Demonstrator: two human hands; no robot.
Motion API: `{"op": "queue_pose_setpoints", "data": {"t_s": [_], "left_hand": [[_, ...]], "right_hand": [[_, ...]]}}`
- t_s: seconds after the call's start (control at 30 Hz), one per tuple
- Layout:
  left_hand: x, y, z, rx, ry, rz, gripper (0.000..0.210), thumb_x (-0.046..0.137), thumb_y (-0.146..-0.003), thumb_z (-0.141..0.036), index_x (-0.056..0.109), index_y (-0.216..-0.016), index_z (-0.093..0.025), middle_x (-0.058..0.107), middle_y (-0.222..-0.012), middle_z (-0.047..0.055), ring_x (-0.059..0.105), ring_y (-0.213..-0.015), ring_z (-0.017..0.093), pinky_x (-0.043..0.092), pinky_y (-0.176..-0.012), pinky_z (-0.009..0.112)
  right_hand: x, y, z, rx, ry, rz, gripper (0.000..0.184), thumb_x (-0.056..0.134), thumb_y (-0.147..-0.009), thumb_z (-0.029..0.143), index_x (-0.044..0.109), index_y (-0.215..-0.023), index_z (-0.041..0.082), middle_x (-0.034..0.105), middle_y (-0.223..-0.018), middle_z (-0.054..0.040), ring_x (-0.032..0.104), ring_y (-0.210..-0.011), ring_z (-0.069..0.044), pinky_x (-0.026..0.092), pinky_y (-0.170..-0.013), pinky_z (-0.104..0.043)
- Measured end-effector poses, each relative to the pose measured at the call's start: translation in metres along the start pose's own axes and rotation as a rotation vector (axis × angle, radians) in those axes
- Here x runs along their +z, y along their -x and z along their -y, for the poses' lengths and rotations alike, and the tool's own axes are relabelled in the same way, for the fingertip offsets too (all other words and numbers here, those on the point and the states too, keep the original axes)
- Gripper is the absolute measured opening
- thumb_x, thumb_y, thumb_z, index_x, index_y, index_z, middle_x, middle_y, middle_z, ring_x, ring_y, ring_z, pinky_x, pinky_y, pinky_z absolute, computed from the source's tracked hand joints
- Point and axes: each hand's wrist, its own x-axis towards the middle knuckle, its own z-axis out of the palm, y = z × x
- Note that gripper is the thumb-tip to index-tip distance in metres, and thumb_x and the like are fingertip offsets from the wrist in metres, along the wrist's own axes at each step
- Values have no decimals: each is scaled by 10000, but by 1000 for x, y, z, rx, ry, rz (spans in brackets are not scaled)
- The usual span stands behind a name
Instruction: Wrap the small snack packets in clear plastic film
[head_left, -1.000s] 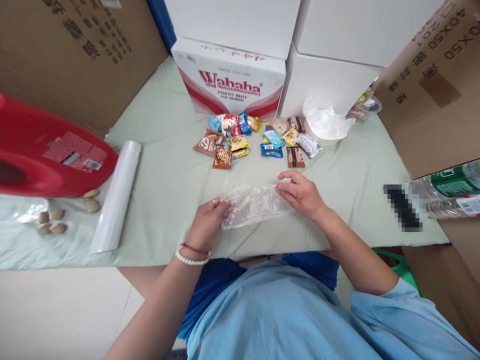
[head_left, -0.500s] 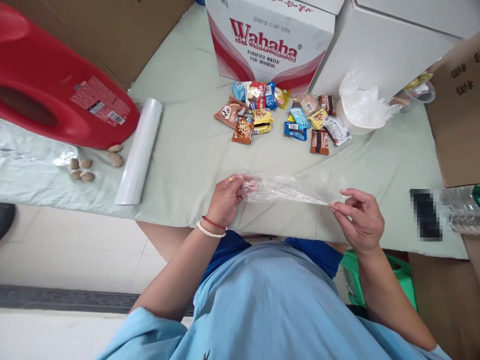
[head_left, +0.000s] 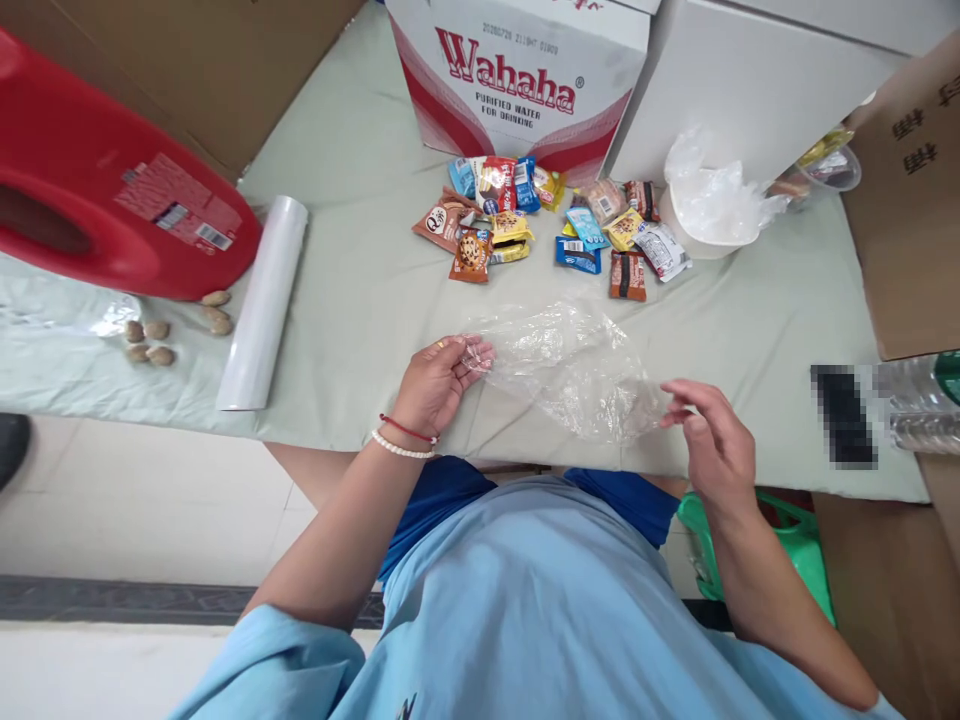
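Observation:
A clear, crinkled plastic bag [head_left: 577, 375] is spread out above the cloth in front of me. My left hand [head_left: 439, 380] pinches its left end between thumb and fingers, and part of the film lies over the fingertips. At the bag's right edge is my right hand [head_left: 712, 435], its fingers loosely bent and the thumb apart from the fingertips. Those fingertips reach the film's edge; a firm grip is not visible. Beyond the bag lie two groups of small wrapped snacks, a left pile [head_left: 487, 215] and a right pile [head_left: 615, 235].
A white roll [head_left: 262, 305] lies left, beside a large red jug [head_left: 127, 190] and several brown nut-like pieces [head_left: 157, 340]. A Wahaba-style water carton [head_left: 517, 85] stands behind the snacks. To the right are a white tub [head_left: 712, 230] with plastic inside and a clear bottle [head_left: 915, 400].
The bag has gone from a narrow, stretched strip to a wider, looser sheet. My right thumb has moved away from the fingertips. The view has shifted slightly.

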Motion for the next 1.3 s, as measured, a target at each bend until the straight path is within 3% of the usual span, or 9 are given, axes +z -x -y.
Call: {"op": "queue_pose_setpoints", "data": {"t_s": [0.13, 0.23, 0.37, 0.6, 0.8, 0.9, 1.03, 1.13, 1.3], "left_hand": [[9, -4, 0, 0, -35, 28, 176, 598, -998, -189, 747, -984, -96, 802, -974, 123, 787, -914, 175, 638, -852, 266], [14, -11, -1, -1, -57, 46, 172, 602, -993, -176, 743, -1007, -79, 794, -988, 138, 784, -922, 182, 635, -877, 282], [19, -25, -4, -8, -65, 36, 146, 598, -986, -141, 726, -979, -72, 773, -953, 133, 776, -893, 177, 631, -855, 280], [30, -53, -15, -30, -139, 41, 56, 663, -922, -157, 686, -955, -119, 741, -973, 109, 749, -949, 171, 608, -933, 295], [23, -8, -26, 659, -702, -307, 379, 736, -848, -241, 651, -1214, -193, 655, -1336, 102, 635, -1261, 239, 528, -1112, 407], [27, 18, -10, 877, -996, -63, 287, 584, -968, -304, 679, -1224, -215, 674, -1319, 93, 657, -1228, 234, 560, -1072, 408], [27, 9, 24, 743, -1394, 154, 412, 501, -1020, -346, 666, -1321, -118, 640, -1454, 192, 583, -1393, 323, 469, -1204, 510], [21, -7, 43, 730, -1574, 119, 509, 454, -1023, -306, 595, -1430, -34, 522, -1593, 249, 449, -1526, 375, 371, -1264, 563], [12, -8, 50, 841, -1642, 180, 581, 404, -1056, -358, 511, -1552, -74, 451, -1659, 228, 396, -1572, 359, 279, -1296, 587]], "right_hand": [[38, -36, 2, 306, 70, 216, 682, 756, -895, 549, 589, -1472, 224, 754, -1182, -112, 713, -904, -234, 600, -728, -366], [69, -50, 4, 380, 36, 309, 546, 780, -865, 426, 661, -1344, 195, 748, -934, -45, 667, -719, -181, 560, -687, -331], [89, -38, 24, 70, -113, 163, 135, 631, -991, 299, 726, -1041, 216, 679, -859, -24, 614, -712, -156, 526, -683, -298], [125, -6, 46, -671, 258, 378, 239, 506, -1022, 87, 703, -965, 210, 708, -929, -45, 559, -806, -181, 444, -676, -307], [163, -7, 42, -622, 450, 625, 169, 537, -1058, 138, 698, -1034, 185, 691, -1004, -87, 584, -943, -214, 470, -701, -309], [169, -10, 51, -554, 432, 722, 163, 555, -1060, 158, 702, -1129, 163, 704, -1116, -130, 613, -1049, -243, 531, -814, -348], [150, -18, 69, -495, 228, 808, 200, 634, -1055, 315, 728, -1151, 168, 750, -1166, -115, 664, -1102, -249, 542, -941, -365], [127, -34, 71, -333, 120, 669, 318, 494, -1117, 376, 752, -1085, 192, 783, -1049, -83, 704, -1006, -224, 549, -950, -363], [118, -62, 22, -151, 392, 291, 523, 511, -1082, 405, 558, -1524, 131, 536, -1600, -215, 436, -1525, -352, 337, -1265, -584]]}}
